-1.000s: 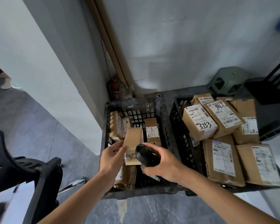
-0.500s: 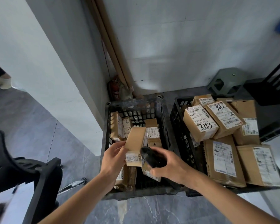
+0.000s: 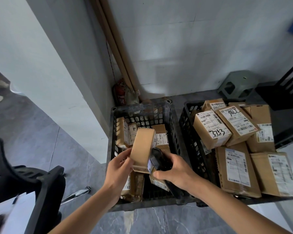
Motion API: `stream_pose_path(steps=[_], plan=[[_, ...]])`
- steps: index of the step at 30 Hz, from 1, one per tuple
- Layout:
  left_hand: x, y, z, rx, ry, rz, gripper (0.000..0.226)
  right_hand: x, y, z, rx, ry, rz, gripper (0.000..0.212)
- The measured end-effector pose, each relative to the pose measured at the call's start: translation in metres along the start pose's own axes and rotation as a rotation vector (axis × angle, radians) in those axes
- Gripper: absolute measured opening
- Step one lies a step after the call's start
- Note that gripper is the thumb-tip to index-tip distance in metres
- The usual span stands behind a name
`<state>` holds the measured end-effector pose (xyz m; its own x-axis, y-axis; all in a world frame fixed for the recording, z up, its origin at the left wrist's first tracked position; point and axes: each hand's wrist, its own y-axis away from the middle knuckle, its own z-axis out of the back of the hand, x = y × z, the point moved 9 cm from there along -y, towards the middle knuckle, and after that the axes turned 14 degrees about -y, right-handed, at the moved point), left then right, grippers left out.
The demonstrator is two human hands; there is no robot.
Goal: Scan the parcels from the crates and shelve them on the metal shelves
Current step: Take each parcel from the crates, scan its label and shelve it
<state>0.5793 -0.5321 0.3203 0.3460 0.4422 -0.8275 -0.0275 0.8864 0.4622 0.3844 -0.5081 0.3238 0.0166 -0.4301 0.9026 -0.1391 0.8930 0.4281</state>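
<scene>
My left hand grips a small brown cardboard parcel by its lower end and holds it over the left black crate. My right hand holds a black handheld scanner right beside the parcel's labelled right side. Several more small parcels lie in the left crate. The right black crate is piled with larger labelled parcels, one marked 3753. No metal shelves are clearly in view.
A black office chair stands at the lower left. A white pillar rises left of the crates. A red fire extinguisher and wooden poles sit in the corner. A grey stool and dark furniture stand at the back right.
My left hand has turned the parcel so its plain brown face points up and its label faces right. My right hand has brought the scanner closer against that side.
</scene>
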Motion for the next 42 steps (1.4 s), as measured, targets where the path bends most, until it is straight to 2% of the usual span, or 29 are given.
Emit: stream_pose_path(steps=[5,12,15,20,24,27,30,33,40,42], plan=[[0.004,-0.001,0.000,0.003,0.040,-0.009,0.027,-0.004,-0.004,0.001,-0.029,-0.003,-0.006,0.052],[0.004,-0.003,-0.003,0.052,0.099,-0.043,0.031,0.001,-0.008,0.007,-0.019,-0.017,-0.010,0.060],[-0.003,-0.007,-0.002,0.043,0.041,-0.088,0.034,0.002,-0.009,0.010,-0.017,0.004,-0.011,0.066],[-0.014,-0.013,0.001,-0.010,-0.127,-0.165,0.033,0.005,-0.011,0.026,-0.108,0.036,0.012,0.068],[-0.021,-0.017,-0.003,-0.051,-0.246,-0.187,0.043,0.006,-0.010,0.033,-0.105,0.033,0.023,0.068],[-0.026,-0.018,-0.011,-0.023,-0.205,-0.182,0.047,0.006,-0.007,0.038,-0.102,0.032,0.039,0.072],[-0.033,-0.016,-0.019,0.035,-0.130,-0.163,0.070,0.008,-0.003,0.042,-0.115,0.041,0.053,0.075],[-0.048,-0.012,-0.025,0.040,-0.164,-0.218,0.084,0.010,0.003,0.049,-0.128,0.043,0.071,0.066],[-0.057,-0.007,-0.038,0.084,-0.219,-0.230,0.094,0.014,0.019,0.065,-0.151,0.021,0.110,0.069],[-0.055,-0.006,-0.045,0.105,-0.272,-0.228,0.081,0.015,0.023,0.070,-0.170,0.013,0.113,0.072]])
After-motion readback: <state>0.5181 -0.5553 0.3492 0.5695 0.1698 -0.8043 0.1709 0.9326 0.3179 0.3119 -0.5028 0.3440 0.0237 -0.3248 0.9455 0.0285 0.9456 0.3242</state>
